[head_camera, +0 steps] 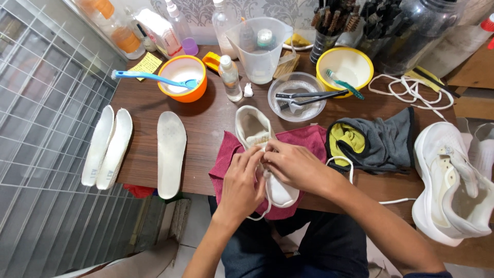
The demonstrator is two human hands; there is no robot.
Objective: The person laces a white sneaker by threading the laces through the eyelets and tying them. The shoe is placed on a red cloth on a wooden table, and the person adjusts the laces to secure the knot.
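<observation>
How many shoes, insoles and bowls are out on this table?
Shoes: 2, one under the hands, one at the right edge
Insoles: 3
Bowls: 3, orange, yellow, clear
Total: 8

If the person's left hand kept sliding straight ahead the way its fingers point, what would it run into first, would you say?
Probably the open heel end of the white shoe that the left hand already touches; beyond that, likely the clear bowl, though depth is hard to judge.

Shoe midsection under both hands
</observation>
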